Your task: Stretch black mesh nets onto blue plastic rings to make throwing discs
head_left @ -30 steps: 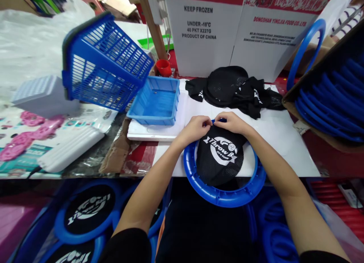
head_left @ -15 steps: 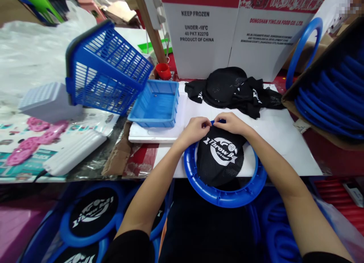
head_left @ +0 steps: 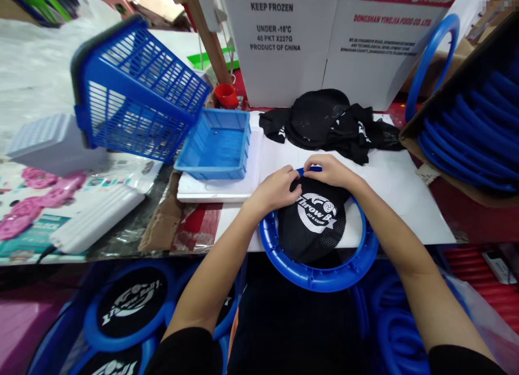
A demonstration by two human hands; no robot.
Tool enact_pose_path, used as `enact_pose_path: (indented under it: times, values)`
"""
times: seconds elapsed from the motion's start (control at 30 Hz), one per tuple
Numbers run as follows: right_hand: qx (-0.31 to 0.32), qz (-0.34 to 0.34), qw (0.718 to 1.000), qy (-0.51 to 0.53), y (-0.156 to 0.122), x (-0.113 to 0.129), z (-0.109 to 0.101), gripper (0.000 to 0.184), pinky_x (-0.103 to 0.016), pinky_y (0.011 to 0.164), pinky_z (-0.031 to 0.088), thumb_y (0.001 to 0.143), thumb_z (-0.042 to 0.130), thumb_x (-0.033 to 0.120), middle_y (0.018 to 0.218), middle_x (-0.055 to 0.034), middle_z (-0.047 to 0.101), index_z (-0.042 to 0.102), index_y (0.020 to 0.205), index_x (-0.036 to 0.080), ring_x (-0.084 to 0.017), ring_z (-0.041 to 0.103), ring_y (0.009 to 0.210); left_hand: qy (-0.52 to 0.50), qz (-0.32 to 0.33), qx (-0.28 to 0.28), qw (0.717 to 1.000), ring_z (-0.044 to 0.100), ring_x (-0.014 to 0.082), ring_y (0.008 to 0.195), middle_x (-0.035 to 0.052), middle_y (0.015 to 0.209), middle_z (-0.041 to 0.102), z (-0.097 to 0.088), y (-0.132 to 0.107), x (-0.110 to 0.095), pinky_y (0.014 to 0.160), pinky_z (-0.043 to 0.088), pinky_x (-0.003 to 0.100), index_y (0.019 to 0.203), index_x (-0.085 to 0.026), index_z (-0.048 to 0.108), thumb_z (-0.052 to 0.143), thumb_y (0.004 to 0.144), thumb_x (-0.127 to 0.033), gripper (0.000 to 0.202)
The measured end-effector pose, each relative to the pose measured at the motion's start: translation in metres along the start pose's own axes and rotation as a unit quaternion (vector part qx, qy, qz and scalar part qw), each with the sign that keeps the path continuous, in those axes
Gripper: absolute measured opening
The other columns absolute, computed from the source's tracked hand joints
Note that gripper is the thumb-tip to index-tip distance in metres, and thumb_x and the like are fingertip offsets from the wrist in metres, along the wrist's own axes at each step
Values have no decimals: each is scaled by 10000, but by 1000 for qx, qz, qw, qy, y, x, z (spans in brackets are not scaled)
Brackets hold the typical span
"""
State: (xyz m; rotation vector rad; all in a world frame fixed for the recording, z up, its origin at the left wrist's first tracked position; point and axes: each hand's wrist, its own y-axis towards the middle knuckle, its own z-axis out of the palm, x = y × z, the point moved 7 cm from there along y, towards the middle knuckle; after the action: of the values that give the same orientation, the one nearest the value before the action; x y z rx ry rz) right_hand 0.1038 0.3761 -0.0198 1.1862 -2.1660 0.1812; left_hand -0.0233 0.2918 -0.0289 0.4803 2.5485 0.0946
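We logged: left hand (head_left: 275, 191), right hand (head_left: 330, 172), fingers pinching black mesh cover (head_left: 314, 226) at far rim of blue ring (head_left: 320, 277).

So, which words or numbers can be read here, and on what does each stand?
"KEEP FROZEN": white carton, left panel.
"UNDER -18°C": same panel.
"40 PKT X227G": same panel.
"PRODUCT OF CHINA": same panel.
"DONGSHAN YINGJIA FOOD CO.,LTD": carton's right panel, in red.
"Throw B", ending unclear: black mesh cloth in the blue ring.
Too small: the lines under the red name, the cloth's small print.
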Motion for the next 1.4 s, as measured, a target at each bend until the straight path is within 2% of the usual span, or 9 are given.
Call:
enact_pose_path:
  times: [0.17, 0.27, 0.37, 0.6, 0.73, 0.93, 1.03, 1.2, 1.4]
  values:
    - [-27, 57, 968, -245, -61, 36, -18, 165, -529, 945, 488, 981, 669, 293, 1023, -174, 731, 724, 856, 201, -375, 620, 1068, 56, -44, -6, 997, 651, 269, 919, 117, 1029, 670, 6, 0, -3, 764, 492, 348, 995, -190, 640, 593, 1036, -347, 169]
    - [9, 111, 944, -310, -117, 65, 7, 219, -612, 938, 517, 1012, 631, 345, 1124, -246, 726, 750, 931, 179, -463, 608, 1164, 59, -82, -36, 994, 650, 278, 916, 118, 994, 687, 5, 3, -2, 742, 466, 344, 989, -204, 596, 601, 1036, -342, 146]
    - [-6, 144, 942, -303, -157, 80, 30, 150, -689, 990, 525, 981, 665, 307, 1484, -251, 620, 745, 1032, 191, -512, 575, 1293, 44, -133, -50, 989, 654, 281, 864, 124, 966, 694, 5, 3, 2, 726, 464, 355, 1078, -199, 569, 604, 1031, -326, 140]
    - [-101, 218, 936, -255, -167, 25, -3, 131, -801, 1219, 322, 964, 702, 276, 1679, -242, 444, 715, 1035, 167, -560, 322, 1578, 165, -225, -98, 955, 711, 330, 986, 202, 1151, 685, -6, -38, -21, 742, 516, 368, 1122, -168, 573, 514, 1056, -256, 124]
    - [-44, 175, 970, -164, -156, -8, -8, 92, -688, 1187, 469, 952, 659, 238, 1632, -156, 532, 672, 863, 218, -442, 510, 1497, 163, -313, -7, 936, 753, 327, 882, 178, 997, 722, 1, -92, -49, 686, 531, 361, 1108, -166, 596, 467, 1100, -302, 188]
    - [0, 128, 981, -143, -144, -4, -7, 138, -623, 1182, 497, 988, 599, 228, 1658, -145, 524, 663, 866, 214, -405, 520, 1497, 111, -337, 196, 914, 794, 330, 956, 148, 974, 765, 8, -134, -107, 772, 585, 366, 1172, -155, 609, 402, 1146, -345, 282]
    - [23, 93, 981, -167, -133, 3, -8, 135, -637, 1142, 521, 990, 612, 210, 1637, -116, 557, 683, 876, 223, -403, 586, 1422, 119, -298, 263, 910, 797, 367, 997, 184, 1019, 781, 7, -131, -127, 802, 607, 397, 1291, -119, 607, 514, 1115, -390, 336]
    - [45, -11, 985, -168, -101, 4, -8, 107, -647, 1172, 494, 995, 642, 203, 1605, -153, 588, 727, 932, 212, -391, 600, 1418, 24, -108, 397, 911, 768, 410, 1127, 234, 1183, 771, 30, -116, -156, 932, 603, 443, 1334, -95, 654, 723, 992, -475, 516]
    - [84, -101, 982, -133, -61, -1, -6, 175, -518, 1187, 518, 1015, 594, 164, 1535, -94, 647, 744, 956, 232, -301, 558, 1480, -68, 106, 498, 858, 793, 383, 954, 174, 1153, 779, 64, -91, -183, 678, 574, 385, 1335, -221, 668, 597, 1011, -620, 519]
